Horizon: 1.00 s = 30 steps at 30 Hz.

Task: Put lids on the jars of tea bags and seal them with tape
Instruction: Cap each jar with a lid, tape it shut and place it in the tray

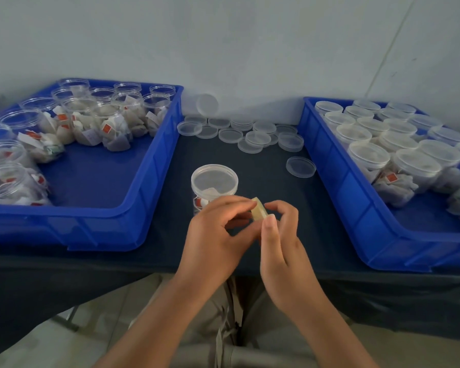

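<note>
Left hand [218, 221] pinched a small pale-yellow roll of clear tape [259, 211] w/ curled fingers. Right hand [279, 235] pinched the same roll from the opposite side, thumb on its face. Roll was held just in front of a round clear plastic jar of tea bags [214, 181], lid on, standing on the dark-covered table [263, 166].

Handling (est.): roll was light and stiff; film thin, sticky, apt to fold on itself, so grip by the rim. Jar was light, smooth-walled, prob. slippery and easy to tip; steady it by the sidewall below the lid.

Not resolved:
- Blue plastic bin at left [154, 160]: open jars cut off at frame edge.
- Jar's lower part hidden behind left hand.
- Tape free end not discernible.
- Blue plastic bin at right [329, 176]: lidded jars cut off at frame edge.
</note>
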Tool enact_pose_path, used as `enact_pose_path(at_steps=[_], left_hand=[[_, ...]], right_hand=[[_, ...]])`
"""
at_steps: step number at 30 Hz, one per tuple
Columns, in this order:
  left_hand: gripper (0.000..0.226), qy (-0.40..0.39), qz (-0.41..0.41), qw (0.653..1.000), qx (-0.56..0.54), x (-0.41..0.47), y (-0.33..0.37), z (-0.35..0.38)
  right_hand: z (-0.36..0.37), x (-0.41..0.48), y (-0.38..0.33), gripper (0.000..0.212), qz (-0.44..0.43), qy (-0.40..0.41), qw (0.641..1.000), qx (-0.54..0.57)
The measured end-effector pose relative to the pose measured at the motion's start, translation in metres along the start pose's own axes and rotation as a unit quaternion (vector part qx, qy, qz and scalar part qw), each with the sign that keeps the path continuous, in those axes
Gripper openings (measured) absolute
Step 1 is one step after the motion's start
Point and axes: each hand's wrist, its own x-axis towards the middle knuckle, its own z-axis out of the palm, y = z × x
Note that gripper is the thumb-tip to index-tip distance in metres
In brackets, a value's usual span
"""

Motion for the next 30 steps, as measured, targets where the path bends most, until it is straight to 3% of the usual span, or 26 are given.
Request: enact_pose_path(at_steps=[2,7,12,16,21,24,27,29,30], left_hand=[[0.037,0.025,-0.02,0.999,-0.025,-0.002,-0.001,0.003],[0.019,0.047,-0.003,0.998,-0.041,-0.007,-0.001,0.005],[0.028,0.05,0.11,0.982,0.146,-0.006,-0.017,-0.001],[0.028,0.053,0.159,0.966,0.198,-0.001,-0.014,-0.012],[0.031,0.076,0.108,0.975,0.18,-0.004,-0.013,-0.018],[0.036,0.083,0.116,0.967,0.211,-0.005,-0.016,-0.016],[0.034,0.141,0.11,0.962,0.207,-0.002,-0.026,-0.02],[0.032,0.182,0.05,0.97,0.153,0.005,-0.041,-0.026],[0.054,0.169,-0.011,0.979,0.115,0.01,-0.047,-0.029]], right_hand=[[0.002,-0.001,-0.002,0.045,0.009,0.0,1.0,0.013],[0.005,-0.006,-0.002,0.036,-0.004,-0.003,1.0,0.017],[0.008,-0.004,0.0,0.033,-0.006,-0.039,0.999,-0.016],[-0.001,0.002,0.005,0.052,0.0,-0.057,0.996,-0.062],[-0.025,0.013,0.007,0.026,-0.021,-0.113,0.982,-0.148],[-0.03,0.015,0.002,0.032,-0.061,-0.113,0.974,-0.185],[-0.035,0.021,0.001,0.04,-0.056,-0.13,0.971,-0.193],[-0.039,0.029,0.001,0.045,-0.026,-0.149,0.97,-0.19],[-0.041,0.033,0.001,0.045,-0.014,-0.156,0.969,-0.19]])
